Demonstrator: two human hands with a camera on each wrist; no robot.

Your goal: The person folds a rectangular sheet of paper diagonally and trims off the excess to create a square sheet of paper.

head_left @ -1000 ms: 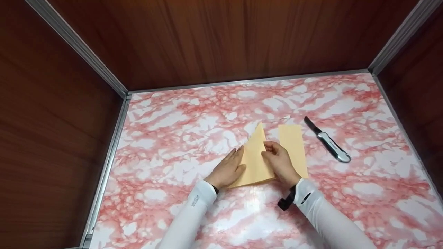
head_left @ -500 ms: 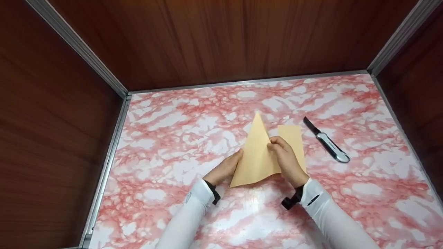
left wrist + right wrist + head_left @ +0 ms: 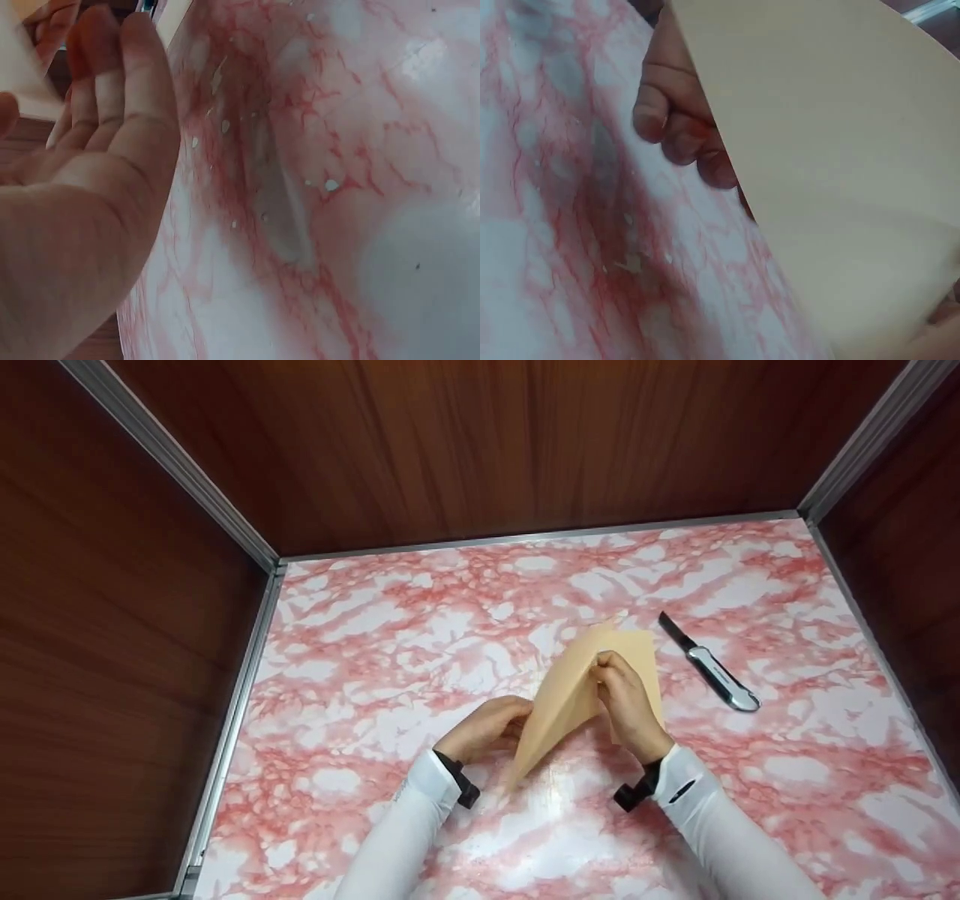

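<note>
A pale yellow sheet of paper (image 3: 556, 697), bent and tilted up from the table, is between the two hands. My right hand (image 3: 631, 709) pinches its right edge between thumb and fingers. My left hand (image 3: 486, 727) is at the sheet's left side with relaxed fingers. In the right wrist view the paper (image 3: 832, 150) fills much of the picture, partly covering the left fingers (image 3: 686, 139) behind it. The left wrist view shows the left hand (image 3: 112, 150) with fingers extended and no grip on anything. A second pale yellow paper strip (image 3: 636, 643) lies under the right hand, partly hidden.
A utility knife (image 3: 712, 671) with a dark blade and grey-black handle lies to the right of the papers. The red-and-white marbled table (image 3: 375, 660) is enclosed by brown wooden panels (image 3: 465, 450) at the back and sides.
The sheet was flat at first under both hands. It has been lifted and turned, its tip swinging right. The left hand has come off its face; the right hand keeps its edge.
</note>
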